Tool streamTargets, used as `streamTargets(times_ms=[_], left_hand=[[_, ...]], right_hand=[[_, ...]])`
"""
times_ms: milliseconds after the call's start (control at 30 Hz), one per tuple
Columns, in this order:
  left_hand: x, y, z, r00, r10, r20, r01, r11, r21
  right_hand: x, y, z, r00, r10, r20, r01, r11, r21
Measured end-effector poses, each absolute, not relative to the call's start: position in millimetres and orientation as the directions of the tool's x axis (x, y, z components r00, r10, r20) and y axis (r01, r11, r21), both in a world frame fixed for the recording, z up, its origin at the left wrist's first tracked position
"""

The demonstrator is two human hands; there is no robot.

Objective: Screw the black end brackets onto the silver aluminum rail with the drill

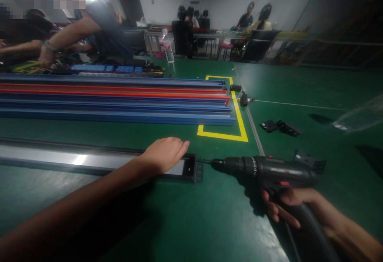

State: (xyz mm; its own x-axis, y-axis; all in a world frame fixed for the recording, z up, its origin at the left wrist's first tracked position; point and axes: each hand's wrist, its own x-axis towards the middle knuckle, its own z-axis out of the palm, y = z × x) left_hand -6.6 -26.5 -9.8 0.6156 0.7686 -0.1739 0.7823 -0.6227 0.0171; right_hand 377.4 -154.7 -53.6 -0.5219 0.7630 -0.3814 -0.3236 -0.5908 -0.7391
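My right hand [295, 206] is wrapped around the handle of a black cordless drill [281, 171]. The drill lies level, its long bit [206, 161] pointing left and meeting the end of a long black profile [98, 162] with a silver strip along its middle. At that end sits a black end cap [199, 173] with slots. My left hand [168, 154] is closed over the profile near this end, holding it against the green table; its fingertips are partly hidden behind the far edge.
Blue and red profiles [119, 112] lie beyond, reaching into a yellow tape outline [223, 137]. Small black parts [279, 127] and a thin cable [299, 104] are at right. A clear bottle [168, 48] stands at the back. A co-worker's arm [70, 34] reaches in at upper left.
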Motion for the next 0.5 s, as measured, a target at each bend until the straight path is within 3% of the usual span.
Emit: streamTargets(times_ms=[233,500], left_hand=[[-9.7,-23.5,-13.3,0.697,0.680,-0.229,0.678,-0.728,-0.097],[-9.0,-24.4,-14.9,0.663,0.734,-0.149,0.742,-0.671,-0.003]], right_hand=[[381.2,-156.7,-55.0,-0.529,0.745,-0.406,-0.334,-0.622,-0.708],[385.5,-158.6,-62.0,-0.463,0.759,-0.457,-0.308,-0.622,-0.720]])
